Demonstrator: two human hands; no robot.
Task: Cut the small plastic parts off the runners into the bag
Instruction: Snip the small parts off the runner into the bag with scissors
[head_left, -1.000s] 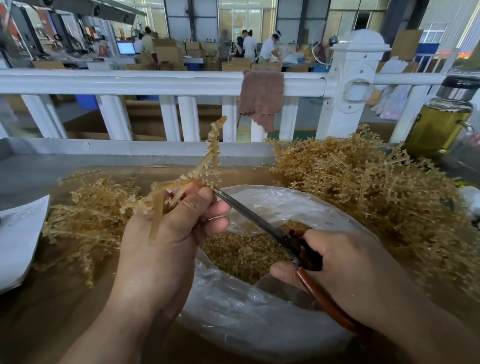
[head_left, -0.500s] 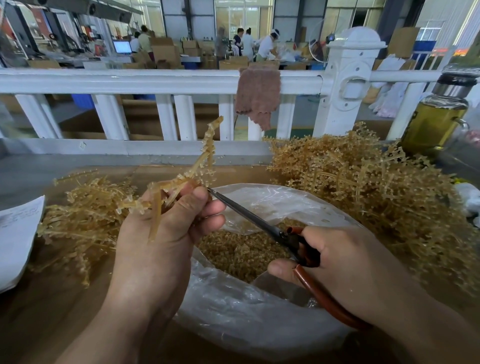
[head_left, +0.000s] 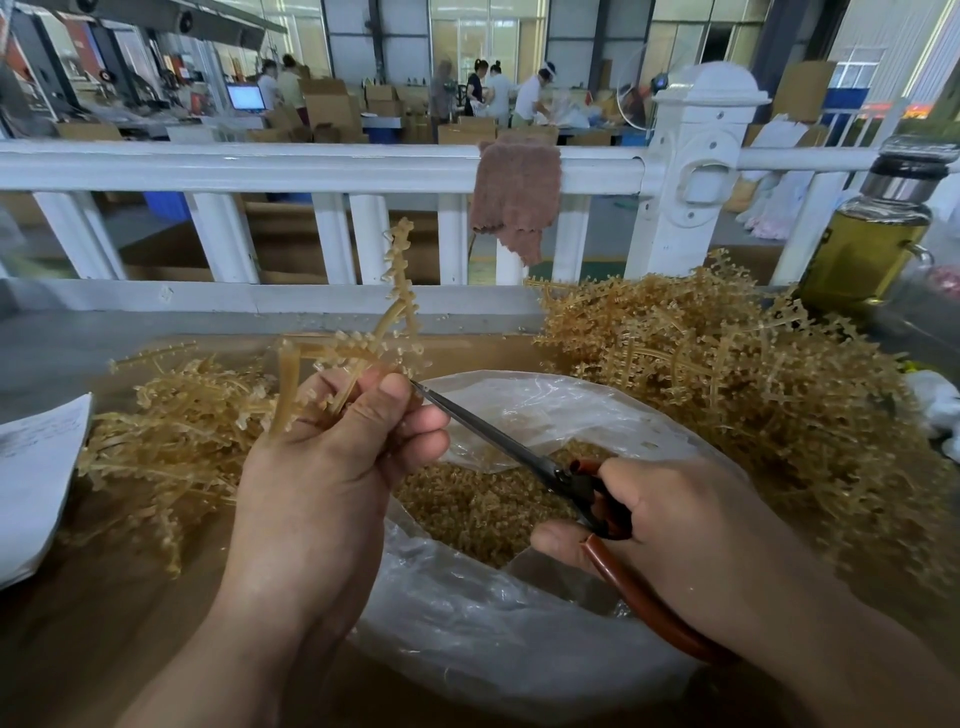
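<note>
Head view looks down on a brown worktop (head_left: 104, 613) backed by a grey ledge and a white railing (head_left: 311, 166), with a brown cloth (head_left: 514, 197) draped over the top rail. Beyond the railing lies a factory hall with cardboard boxes and several people at work.

Left hand (head_left: 332, 467) is closed around a tan runner (head_left: 363, 343) and holds it above the far rim of the bag (head_left: 467, 639); one branch of the runner sticks up in front of the railing. Right hand (head_left: 675, 530) grips the red handles of the scissors (head_left: 519, 452); their thin blades look pressed together, with the tip at the runner just beside the left fingers. Small cut parts (head_left: 483, 499) fill the open clear bag, which sits at the near middle between both forearms.

A large heap of runners (head_left: 727, 384) crowds the right side up to a bottle (head_left: 872, 234) of yellow liquid. A smaller heap (head_left: 171, 431) lies left, near a sheet of paper (head_left: 36, 467) at the left edge. Bare worktop shows only at the near left.
</note>
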